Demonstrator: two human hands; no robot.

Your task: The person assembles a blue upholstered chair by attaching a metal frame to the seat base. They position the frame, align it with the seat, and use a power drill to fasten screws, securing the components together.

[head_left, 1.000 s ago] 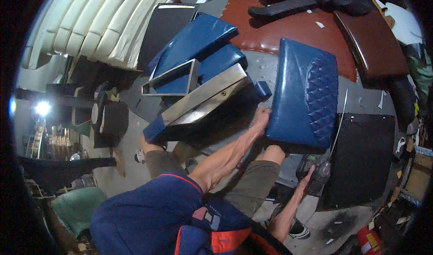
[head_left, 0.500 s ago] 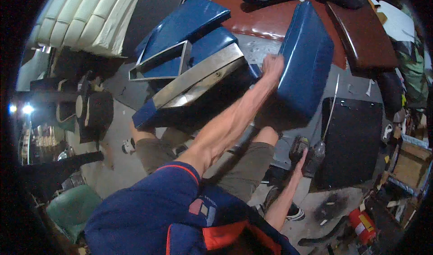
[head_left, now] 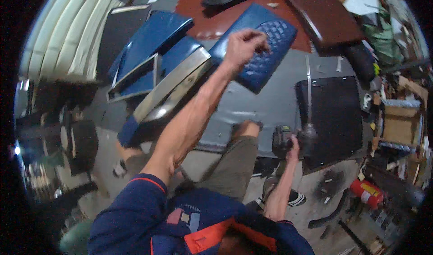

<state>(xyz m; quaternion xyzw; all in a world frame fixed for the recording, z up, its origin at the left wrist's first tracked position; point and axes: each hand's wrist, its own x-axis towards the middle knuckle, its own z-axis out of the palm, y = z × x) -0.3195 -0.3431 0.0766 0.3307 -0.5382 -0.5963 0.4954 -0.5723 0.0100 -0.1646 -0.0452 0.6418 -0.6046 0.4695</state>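
Note:
My left hand (head_left: 246, 47) is over a blue padded cushion (head_left: 275, 59) with a woven-textured panel on its upper face. The fingers are curled together, somewhat blurred; whether something small is between them I cannot make out. Low on the right, my right hand (head_left: 293, 150) grips a cordless drill (head_left: 283, 141), its front end pointing right and blurred. Left of the cushion lie blue padded pieces (head_left: 155, 34) with a metal frame (head_left: 155, 75) and a pale metal-edged panel (head_left: 176, 84).
A grey surface (head_left: 243, 104) spreads before my knees. Right of it lies a black panel (head_left: 333, 115) with a thin metal strip (head_left: 309, 79). Brown padded pieces (head_left: 324, 18) are at the back. A red cylinder (head_left: 366, 193) is on the floor at right.
The blue cushion has gone from standing on edge to lying with its textured face up, farther back. My left hand has moved up and left; the right still holds the drill.

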